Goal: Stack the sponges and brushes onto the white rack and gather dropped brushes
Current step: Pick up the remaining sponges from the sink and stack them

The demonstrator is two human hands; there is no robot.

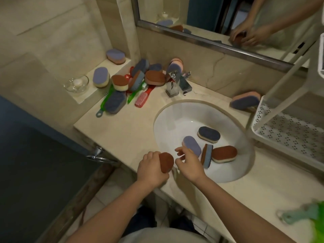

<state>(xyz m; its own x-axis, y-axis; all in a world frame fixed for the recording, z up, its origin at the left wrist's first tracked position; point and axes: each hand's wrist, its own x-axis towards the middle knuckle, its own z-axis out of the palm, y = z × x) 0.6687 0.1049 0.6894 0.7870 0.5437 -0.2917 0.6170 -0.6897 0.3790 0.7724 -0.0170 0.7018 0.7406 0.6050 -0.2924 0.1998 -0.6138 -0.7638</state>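
My left hand (150, 170) grips a brown-topped sponge (166, 162) at the sink's front edge. Just to its right, my right hand (188, 163) holds a purple-topped sponge (192, 145) between thumb and fingers. Three more sponges lie in the white basin: a dark blue one (209, 134), a blue one on its edge (207, 156) and a brown one (224, 153). A pile of sponges (140, 76) with green brushes (105, 102) and a red brush (142, 99) sits at the back left by the tap. The white perforated rack (287, 135) stands at the right.
A chrome tap (176, 83) stands behind the sink (163, 120). A glass bowl (76, 83) and two purple sponges rest on the left ledge. Another sponge (245, 101) leans on the wall beside the rack. A green brush (305, 214) lies at the counter's right front. A mirror hangs above.
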